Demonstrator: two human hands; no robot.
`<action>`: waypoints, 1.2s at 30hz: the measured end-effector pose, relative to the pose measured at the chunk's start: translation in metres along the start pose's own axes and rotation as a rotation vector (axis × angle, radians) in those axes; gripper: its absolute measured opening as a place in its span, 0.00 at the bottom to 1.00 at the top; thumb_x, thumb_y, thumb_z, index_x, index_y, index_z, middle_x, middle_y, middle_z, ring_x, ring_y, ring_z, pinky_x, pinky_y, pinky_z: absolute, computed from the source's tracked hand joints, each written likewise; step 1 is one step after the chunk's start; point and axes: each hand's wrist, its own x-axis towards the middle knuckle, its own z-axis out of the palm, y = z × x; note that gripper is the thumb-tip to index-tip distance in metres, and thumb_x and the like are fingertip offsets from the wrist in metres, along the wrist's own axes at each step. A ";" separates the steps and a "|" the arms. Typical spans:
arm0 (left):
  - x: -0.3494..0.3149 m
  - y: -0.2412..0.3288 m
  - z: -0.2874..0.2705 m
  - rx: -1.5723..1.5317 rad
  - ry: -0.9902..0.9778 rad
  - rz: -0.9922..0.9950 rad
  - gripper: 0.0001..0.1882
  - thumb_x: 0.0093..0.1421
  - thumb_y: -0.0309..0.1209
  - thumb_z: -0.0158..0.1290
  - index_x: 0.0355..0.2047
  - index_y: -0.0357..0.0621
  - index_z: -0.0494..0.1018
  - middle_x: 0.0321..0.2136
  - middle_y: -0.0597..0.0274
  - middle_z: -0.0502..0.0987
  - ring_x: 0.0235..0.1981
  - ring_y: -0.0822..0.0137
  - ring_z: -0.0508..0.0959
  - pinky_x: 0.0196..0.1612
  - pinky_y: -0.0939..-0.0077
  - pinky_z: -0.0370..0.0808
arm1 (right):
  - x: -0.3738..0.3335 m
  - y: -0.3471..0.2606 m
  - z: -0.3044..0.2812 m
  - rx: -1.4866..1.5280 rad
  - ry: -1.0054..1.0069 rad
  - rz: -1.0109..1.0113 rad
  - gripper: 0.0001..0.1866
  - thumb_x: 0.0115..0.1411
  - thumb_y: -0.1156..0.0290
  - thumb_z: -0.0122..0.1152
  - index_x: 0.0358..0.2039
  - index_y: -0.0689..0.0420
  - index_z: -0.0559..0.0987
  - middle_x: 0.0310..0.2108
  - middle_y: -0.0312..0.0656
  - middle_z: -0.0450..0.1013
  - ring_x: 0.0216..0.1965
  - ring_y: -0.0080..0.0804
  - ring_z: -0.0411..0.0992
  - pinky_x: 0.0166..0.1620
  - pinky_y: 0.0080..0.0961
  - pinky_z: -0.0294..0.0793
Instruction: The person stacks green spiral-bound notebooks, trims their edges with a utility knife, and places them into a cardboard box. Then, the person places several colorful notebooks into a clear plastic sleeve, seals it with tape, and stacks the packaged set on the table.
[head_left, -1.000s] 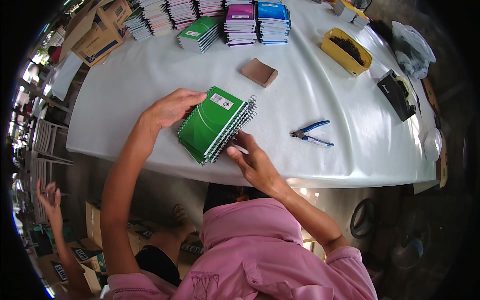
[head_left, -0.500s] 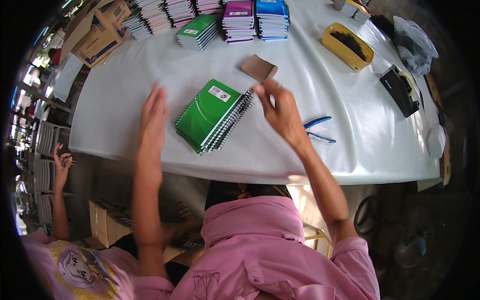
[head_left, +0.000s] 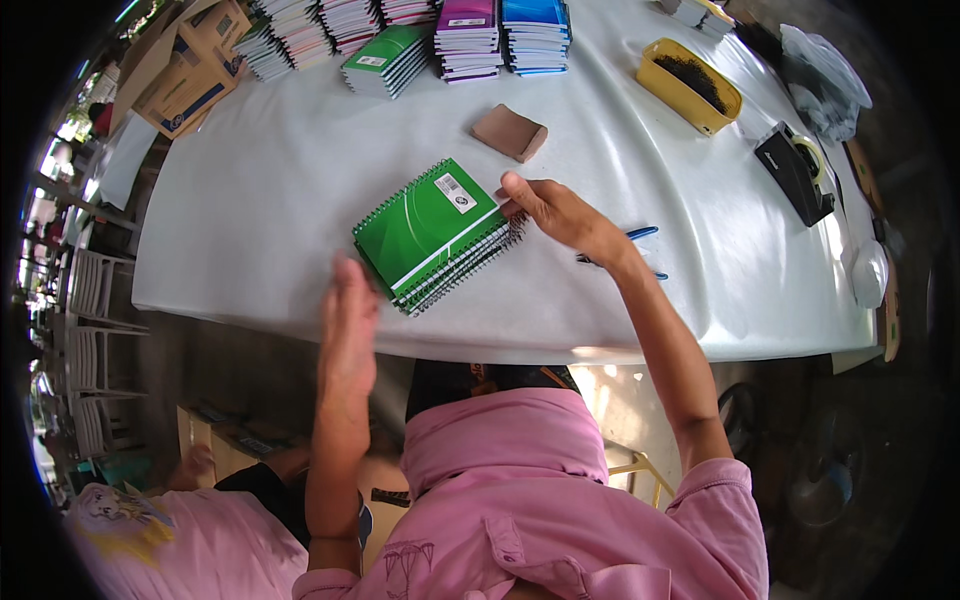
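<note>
A small stack of green spiral notebooks (head_left: 425, 230) lies askew on the table in front of me, with black coils showing along its lower right side. My right hand (head_left: 565, 212) is at the right end of this stack, thumb above and fingers curled against its corner; the fingertips are partly hidden. Beside the stack's lower left corner, my left hand (head_left: 350, 315) is blurred, its fingers stretched out and holding nothing. Blue-handled pliers (head_left: 640, 234) lie partly hidden behind my right wrist. Beyond the notebooks sits a brown folded piece (head_left: 510, 132).
Piled notebooks (head_left: 470, 40) in several colours line the far edge, near a cardboard box (head_left: 195, 75). A yellow tub (head_left: 690, 88) with black bits, a black tape dispenser (head_left: 795, 175) and a plastic bag (head_left: 825, 80) are at right. Another person's pink shirt (head_left: 190, 540) shows at lower left.
My right hand has come against the notebook stack, which has turned slightly clockwise. My left hand has moved down and right, nearer the stack. The other person's raised hand has dropped.
</note>
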 end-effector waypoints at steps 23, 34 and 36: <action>0.157 0.073 0.035 1.007 -0.889 -0.051 0.32 0.62 0.56 0.46 0.42 0.35 0.75 0.34 0.59 0.75 0.36 0.67 0.72 0.39 0.75 0.68 | -0.056 -0.008 0.090 -0.329 0.058 -0.654 0.06 0.56 0.69 0.58 0.32 0.57 0.77 0.38 0.39 0.72 0.43 0.36 0.69 0.46 0.33 0.68; 0.084 0.069 0.139 1.955 -1.146 0.565 0.44 0.53 0.55 0.56 0.62 0.38 0.59 0.60 0.59 0.66 0.69 0.47 0.44 0.65 0.39 0.41 | -0.106 0.029 -0.061 -0.859 0.120 0.057 0.19 0.47 0.71 0.66 0.42 0.56 0.75 0.45 0.48 0.67 0.49 0.41 0.66 0.47 0.37 0.66; 0.093 0.071 0.145 1.915 -1.203 0.443 0.40 0.52 0.52 0.57 0.59 0.39 0.64 0.57 0.62 0.70 0.68 0.48 0.45 0.64 0.36 0.42 | -0.107 0.042 -0.047 -0.926 0.263 -0.088 0.16 0.49 0.73 0.63 0.40 0.56 0.76 0.45 0.48 0.68 0.48 0.40 0.68 0.44 0.35 0.68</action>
